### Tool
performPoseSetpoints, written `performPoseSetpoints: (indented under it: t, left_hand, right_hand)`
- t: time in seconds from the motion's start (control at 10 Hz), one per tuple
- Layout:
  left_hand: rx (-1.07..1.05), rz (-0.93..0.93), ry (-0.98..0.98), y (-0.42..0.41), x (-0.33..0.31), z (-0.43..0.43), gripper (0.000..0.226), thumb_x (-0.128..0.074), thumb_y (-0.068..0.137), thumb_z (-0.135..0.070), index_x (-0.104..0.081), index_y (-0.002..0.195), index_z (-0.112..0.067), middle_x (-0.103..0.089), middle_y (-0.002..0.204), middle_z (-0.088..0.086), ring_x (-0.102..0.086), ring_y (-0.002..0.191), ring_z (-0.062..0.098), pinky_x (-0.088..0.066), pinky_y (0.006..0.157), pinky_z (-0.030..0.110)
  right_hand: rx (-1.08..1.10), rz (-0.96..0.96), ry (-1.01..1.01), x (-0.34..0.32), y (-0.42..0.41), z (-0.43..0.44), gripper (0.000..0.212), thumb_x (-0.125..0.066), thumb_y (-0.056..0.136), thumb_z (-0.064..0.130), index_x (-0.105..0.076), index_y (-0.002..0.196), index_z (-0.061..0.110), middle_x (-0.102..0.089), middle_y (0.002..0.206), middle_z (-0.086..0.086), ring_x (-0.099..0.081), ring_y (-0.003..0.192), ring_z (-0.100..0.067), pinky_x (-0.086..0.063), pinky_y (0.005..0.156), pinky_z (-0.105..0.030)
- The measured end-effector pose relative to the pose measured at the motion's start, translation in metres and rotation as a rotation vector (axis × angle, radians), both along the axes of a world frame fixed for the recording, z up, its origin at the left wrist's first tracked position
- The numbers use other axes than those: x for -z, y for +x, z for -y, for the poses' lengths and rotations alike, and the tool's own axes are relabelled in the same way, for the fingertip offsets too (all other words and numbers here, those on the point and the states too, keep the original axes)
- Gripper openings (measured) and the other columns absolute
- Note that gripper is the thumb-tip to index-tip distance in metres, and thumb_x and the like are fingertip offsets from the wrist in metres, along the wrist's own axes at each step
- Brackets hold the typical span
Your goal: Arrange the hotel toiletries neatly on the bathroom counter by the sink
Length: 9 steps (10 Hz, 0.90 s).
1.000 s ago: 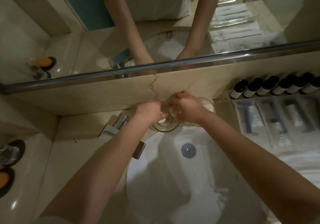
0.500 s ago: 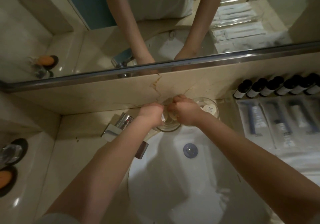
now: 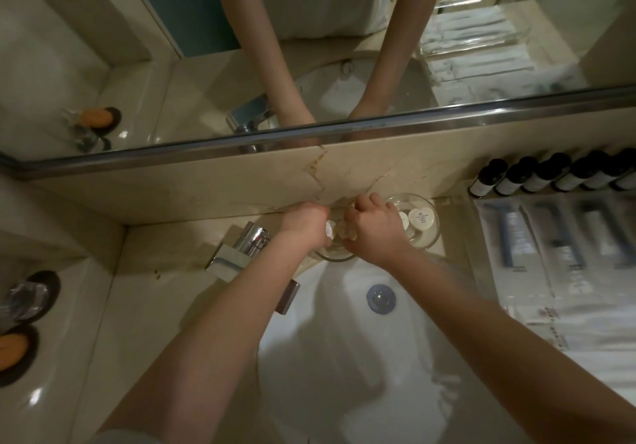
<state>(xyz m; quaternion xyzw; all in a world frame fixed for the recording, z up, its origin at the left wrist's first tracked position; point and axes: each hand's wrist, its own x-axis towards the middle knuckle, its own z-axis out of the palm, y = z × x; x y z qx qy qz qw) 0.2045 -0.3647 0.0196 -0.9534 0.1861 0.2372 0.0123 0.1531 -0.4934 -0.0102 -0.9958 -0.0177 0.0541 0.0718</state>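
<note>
Beige marble bathroom counter (image 3: 165, 288). Chrome square faucet (image 3: 249, 241) left of centre. Left hand (image 3: 304, 223) curled, pinching small white round packet (image 3: 329, 229) above clear glass bowl (image 3: 335, 257). Right hand (image 3: 373, 229) fisted just beside; grip contents impossible to tell. Small dark bottles (image 3: 550, 177) rowed upper right.

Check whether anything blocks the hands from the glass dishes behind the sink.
Nothing visible. The left hand, pinching a white packet, and the right hand are right over the nearer glass dish; the faucet stands clear to its left.
</note>
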Motion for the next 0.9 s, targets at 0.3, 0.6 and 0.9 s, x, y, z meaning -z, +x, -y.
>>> performPoseSetpoints:
  t: [0.3,0.6,0.9]
  left_hand:
    - [-0.008,-0.009,0.028,0.002,-0.001,0.0,0.039,-0.07,0.079,-0.031,-0.058,0.113,-0.016,-0.055,0.121,0.008,-0.057,0.11,0.027,-0.048,0.083,0.034]
    - [-0.025,0.014,0.041,-0.001,-0.007,0.0,0.041,-0.071,0.079,-0.033,-0.057,0.114,-0.015,-0.057,0.12,0.006,-0.058,0.109,0.026,-0.047,0.078,0.034]
    - [-0.08,0.209,-0.012,-0.03,-0.048,-0.016,0.048,-0.055,0.088,-0.043,-0.051,0.125,-0.013,-0.054,0.127,0.012,-0.047,0.12,0.03,-0.041,0.096,0.04]
  right_hand:
    - [-0.066,-0.065,0.135,-0.001,0.008,0.006,0.041,-0.063,0.074,0.039,-0.066,0.109,0.019,-0.053,0.114,-0.003,-0.043,0.113,-0.026,-0.035,0.086,-0.033]
    - [-0.043,-0.037,0.122,-0.002,0.002,0.005,0.045,-0.066,0.075,0.043,-0.064,0.112,0.016,-0.055,0.114,-0.004,-0.045,0.113,-0.027,-0.038,0.086,-0.035]
    - [-0.035,0.034,0.179,-0.039,-0.021,0.008,0.05,-0.059,0.083,0.041,-0.053,0.128,0.021,-0.054,0.127,-0.006,-0.044,0.118,-0.029,-0.042,0.092,-0.04]
